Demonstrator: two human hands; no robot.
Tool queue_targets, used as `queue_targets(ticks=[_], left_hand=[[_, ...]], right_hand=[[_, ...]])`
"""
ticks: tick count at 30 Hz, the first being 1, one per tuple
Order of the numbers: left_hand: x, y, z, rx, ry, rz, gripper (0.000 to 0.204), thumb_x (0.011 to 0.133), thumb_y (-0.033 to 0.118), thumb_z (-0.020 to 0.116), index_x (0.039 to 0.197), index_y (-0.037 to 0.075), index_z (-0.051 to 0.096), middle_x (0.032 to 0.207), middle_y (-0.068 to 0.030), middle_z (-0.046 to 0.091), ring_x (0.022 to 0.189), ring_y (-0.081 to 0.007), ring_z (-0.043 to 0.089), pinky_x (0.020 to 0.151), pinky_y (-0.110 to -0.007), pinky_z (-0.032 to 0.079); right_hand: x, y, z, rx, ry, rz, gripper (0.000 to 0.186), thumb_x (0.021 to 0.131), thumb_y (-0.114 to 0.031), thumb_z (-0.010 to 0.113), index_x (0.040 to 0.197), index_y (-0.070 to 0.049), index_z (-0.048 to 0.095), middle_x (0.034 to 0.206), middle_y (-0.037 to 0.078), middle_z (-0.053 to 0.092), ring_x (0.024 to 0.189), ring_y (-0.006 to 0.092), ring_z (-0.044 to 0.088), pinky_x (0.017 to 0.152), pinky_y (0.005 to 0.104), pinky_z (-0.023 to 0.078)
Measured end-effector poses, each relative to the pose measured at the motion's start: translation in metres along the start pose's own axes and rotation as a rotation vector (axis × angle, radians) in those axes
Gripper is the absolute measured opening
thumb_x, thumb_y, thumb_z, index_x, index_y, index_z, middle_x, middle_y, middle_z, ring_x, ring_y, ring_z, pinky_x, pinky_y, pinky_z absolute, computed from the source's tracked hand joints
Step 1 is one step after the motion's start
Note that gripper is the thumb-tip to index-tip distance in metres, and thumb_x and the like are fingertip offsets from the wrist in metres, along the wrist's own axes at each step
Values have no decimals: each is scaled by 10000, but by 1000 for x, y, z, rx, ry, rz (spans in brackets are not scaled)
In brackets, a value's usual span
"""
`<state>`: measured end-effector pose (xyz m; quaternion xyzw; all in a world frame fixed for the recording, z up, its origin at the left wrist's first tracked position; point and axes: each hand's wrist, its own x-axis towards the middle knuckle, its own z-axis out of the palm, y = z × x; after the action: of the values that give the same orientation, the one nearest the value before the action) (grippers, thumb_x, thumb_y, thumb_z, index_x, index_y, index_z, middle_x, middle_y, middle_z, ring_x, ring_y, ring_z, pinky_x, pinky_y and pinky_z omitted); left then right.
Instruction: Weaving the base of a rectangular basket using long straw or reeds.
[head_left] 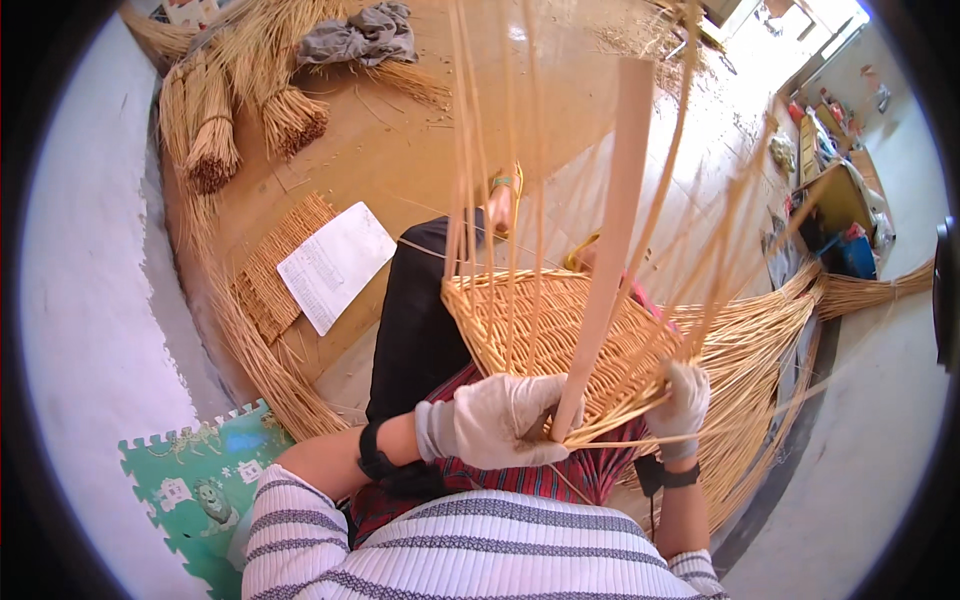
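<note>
A woven wicker piece rests on my lap, with long upright rods rising from its edges. A pale flat wooden strip stands up at its near side. My gloved left hand is closed on the near edge beside the strip's foot; its fingertips are partly hidden. My gloved right hand is closed round rods at the right corner. Loose rods cross between and past both hands.
Reed bundles, grey cloth and a woven mat under a white sheet lie left. A green foam mat is lower left. Long rods and a cluttered shelf line the right wall.
</note>
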<state>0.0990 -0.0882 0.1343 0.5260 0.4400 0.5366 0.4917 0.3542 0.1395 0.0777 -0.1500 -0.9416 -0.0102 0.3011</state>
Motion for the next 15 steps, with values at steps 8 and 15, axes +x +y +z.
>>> queue_targets(ticks=[8,15], left_hand=[[-10,-67,-130,-84,112,-228,360,921,152,818,1150,92,547,933,16,583,839,-86,599,679,-276,571],[-39,-84,-159,-141,234,-511,330,1040,264,654,1253,142,432,934,-32,551,713,-108,661,484,-313,600]], right_hand=[[35,-80,57,-139,-222,183,542,705,-226,833,1226,-209,688,892,54,586,878,289,590,832,459,430],[75,-106,98,-49,-354,316,534,737,-217,795,1252,-310,691,913,51,619,935,300,607,809,454,429]])
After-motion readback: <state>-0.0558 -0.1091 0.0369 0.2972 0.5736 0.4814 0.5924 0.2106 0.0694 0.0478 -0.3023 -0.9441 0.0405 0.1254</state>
